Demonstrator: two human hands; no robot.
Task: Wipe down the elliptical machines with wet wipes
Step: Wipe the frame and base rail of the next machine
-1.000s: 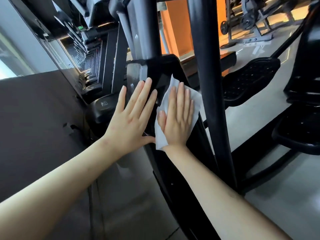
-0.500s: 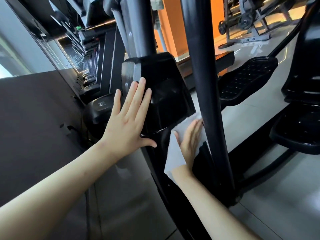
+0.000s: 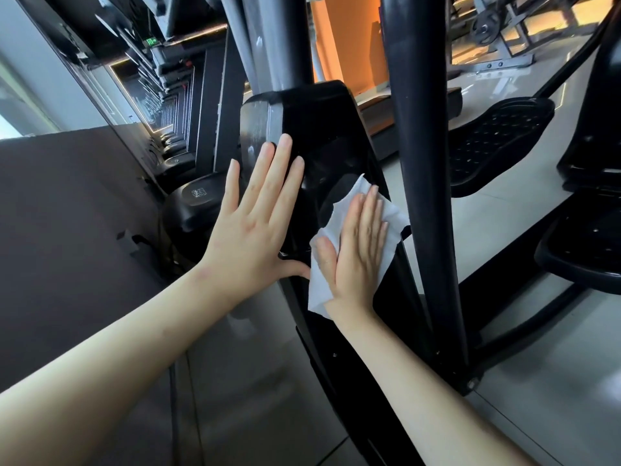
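Pale grey floor (image 3: pixel 524 408) spreads under an elliptical machine (image 3: pixel 322 129), whose glossy black housing fills the middle of the view. A thick black swing arm (image 3: pixel 420 169) stands just right of the housing, and a dotted black foot pedal (image 3: pixel 497 142) lies beyond it. More dark machines (image 3: pixel 181 163) line the wall at the left, well apart from the hands. The left hand (image 3: pixel 255 227) lies flat against the housing's left edge, fingers straight and spread, grasping nothing. The white wet wipe (image 3: pixel 319 284) is spread on the housing's lower side face, between the left hand's thumb and the swing arm. The right hand (image 3: pixel 359 253) presses it flat with straight fingers held together, not clenched.
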